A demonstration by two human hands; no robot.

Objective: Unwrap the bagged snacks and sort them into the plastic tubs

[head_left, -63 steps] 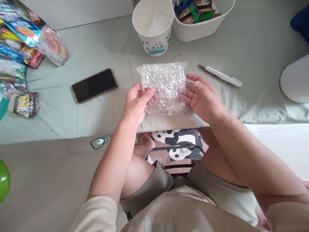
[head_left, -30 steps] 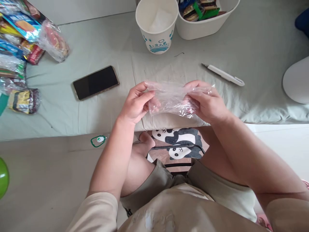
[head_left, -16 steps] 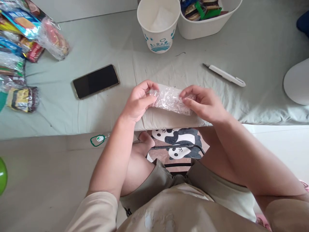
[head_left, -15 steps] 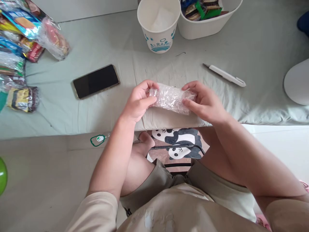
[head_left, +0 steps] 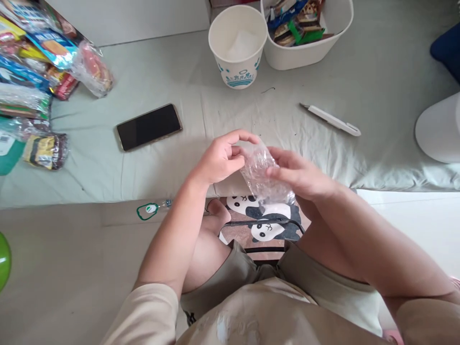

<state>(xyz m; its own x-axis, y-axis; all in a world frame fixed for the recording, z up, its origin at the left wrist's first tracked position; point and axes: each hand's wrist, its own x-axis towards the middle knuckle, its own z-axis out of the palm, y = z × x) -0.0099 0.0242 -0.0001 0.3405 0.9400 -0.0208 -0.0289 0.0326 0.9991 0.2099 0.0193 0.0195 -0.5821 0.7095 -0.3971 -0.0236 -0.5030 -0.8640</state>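
A crinkled clear plastic wrapper (head_left: 264, 175) hangs tilted between my hands at the near edge of the cloth-covered surface (head_left: 201, 115). My left hand (head_left: 230, 155) pinches its upper left end, index finger stretched along the top. Around its right side my right hand (head_left: 296, 170) is closed, thumb on the front and fingers partly hidden behind. The lower end of the wrapper hangs over the edge, above a panda-patterned item (head_left: 275, 223). Whether anything lies inside the wrapper, I cannot tell.
A black phone (head_left: 149, 127) lies left, a white utility knife (head_left: 330, 119) right. Behind stand a paper cup (head_left: 239, 52) with white material inside and a white bin (head_left: 309, 55) holding packets. Packaged snacks (head_left: 53, 48) pile up at the far left; a white rounded object (head_left: 440, 127) is far right.
The wrapper has turned from nearly level to steeply tilted, its right end now lower and over the edge. My left hand moved right, and my right hand came slightly down. The view shifted a little.
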